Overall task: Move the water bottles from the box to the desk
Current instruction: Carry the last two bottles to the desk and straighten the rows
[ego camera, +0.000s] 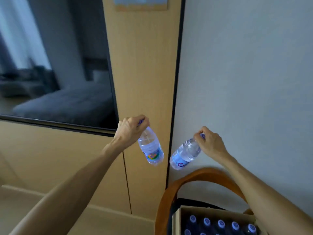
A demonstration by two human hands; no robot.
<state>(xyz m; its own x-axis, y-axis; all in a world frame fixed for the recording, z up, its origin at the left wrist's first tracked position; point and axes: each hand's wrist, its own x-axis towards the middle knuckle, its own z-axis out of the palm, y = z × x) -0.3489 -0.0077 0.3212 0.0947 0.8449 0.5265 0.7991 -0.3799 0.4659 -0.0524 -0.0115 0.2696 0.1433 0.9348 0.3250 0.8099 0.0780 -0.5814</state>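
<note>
My left hand (129,128) grips the cap end of a clear water bottle (150,149) with a colourful label, which hangs tilted in the air in front of the wooden panel. My right hand (210,142) pinches the blue cap of a second clear water bottle (185,154), which slants down to the left. Both bottles are raised well above the cardboard box (179,217) at the lower right, where several blue-capped bottles (220,223) stand upright. The light wooden desk top (101,219) lies at the lower left, partly hidden by my left forearm.
A curved brown chair back (169,192) arches over the box. A dark screen (55,61) hangs on the wooden wall panel (144,73) at the upper left. A grey wall (245,73) fills the right side.
</note>
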